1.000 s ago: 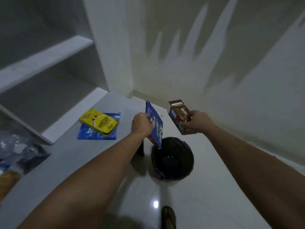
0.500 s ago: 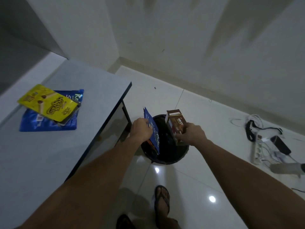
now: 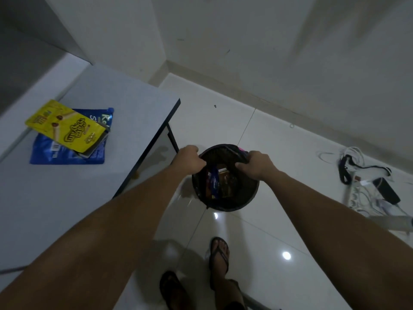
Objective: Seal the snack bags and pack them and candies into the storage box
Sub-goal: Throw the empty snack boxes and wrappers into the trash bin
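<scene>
A round black bin (image 3: 232,203) stands on the floor beside the table. Inside it a blue snack pack (image 3: 214,182) stands on edge, with a brown snack box (image 3: 226,179) right next to it. My left hand (image 3: 189,159) is curled over the bin's left rim. My right hand (image 3: 256,164) is curled over the far right rim, fingers closed on the dark edge. On the grey table (image 3: 107,186) a yellow snack bag (image 3: 67,128) lies on top of a blue snack bag (image 3: 67,154).
The table's corner and dark leg (image 3: 173,139) are just left of the bin. A white power strip with cables and a black adapter (image 3: 368,191) lies on the tiles at the right. My sandalled feet (image 3: 220,253) are below the bin. White walls close the far side.
Both hands went down to the bin. The blue pack and the brown box have left my hands and now sit inside it. The view tilted further down.
</scene>
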`<state>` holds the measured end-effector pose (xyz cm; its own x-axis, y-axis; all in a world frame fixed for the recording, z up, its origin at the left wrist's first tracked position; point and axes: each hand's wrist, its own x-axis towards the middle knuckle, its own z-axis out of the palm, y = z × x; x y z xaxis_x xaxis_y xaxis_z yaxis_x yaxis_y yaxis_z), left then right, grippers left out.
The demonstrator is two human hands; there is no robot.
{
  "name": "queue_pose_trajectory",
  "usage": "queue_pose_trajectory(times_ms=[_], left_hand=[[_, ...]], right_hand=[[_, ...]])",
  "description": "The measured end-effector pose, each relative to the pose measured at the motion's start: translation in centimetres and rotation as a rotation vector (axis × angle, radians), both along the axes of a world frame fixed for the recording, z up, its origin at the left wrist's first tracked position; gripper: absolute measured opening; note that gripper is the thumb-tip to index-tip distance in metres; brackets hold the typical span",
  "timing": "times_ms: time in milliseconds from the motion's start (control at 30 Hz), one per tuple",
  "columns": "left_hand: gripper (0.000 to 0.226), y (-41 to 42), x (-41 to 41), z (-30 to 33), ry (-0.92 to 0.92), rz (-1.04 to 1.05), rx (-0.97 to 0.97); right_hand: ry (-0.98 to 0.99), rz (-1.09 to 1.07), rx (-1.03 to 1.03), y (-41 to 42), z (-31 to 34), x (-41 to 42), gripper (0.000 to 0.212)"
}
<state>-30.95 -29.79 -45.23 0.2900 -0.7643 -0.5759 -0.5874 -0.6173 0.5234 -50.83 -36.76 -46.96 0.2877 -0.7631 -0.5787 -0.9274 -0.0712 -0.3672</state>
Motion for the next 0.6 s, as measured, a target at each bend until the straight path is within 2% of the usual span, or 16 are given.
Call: queue_pose_trajectory(times_ms=[100, 167, 433, 567, 600], left_hand=[[0.06, -0.5, 1.2, 3.4, 0.001, 0.025, -0.025], [0.06, -0.6, 2.3, 5.9, -0.009, 0.039, -0.046], [0.04, 2.3, 10.1, 13.7, -0.133, 0.221, -0.185], [0.01, 5.3, 15.3, 14.9, -0.219, 0.331, -0.214], [0.011, 6.2, 16.7, 15.0, -0.264, 0.375, -0.218]], right_hand=[[-0.023, 0.034, -0.019, -0.9, 3.2, 1.6, 0.05], [-0.063, 0.066, -0.046, -1.4, 5.5, 3.2, 0.054], [-0.194, 0.257, -0.113, -1.7, 13.7, 12.9, 0.06], [-0.236, 0.344, -0.119, -0.2, 15.4, 19.1, 0.058], [-0.243, 0.363, -0.118, 0.4, 15.5, 20.7, 0.058]])
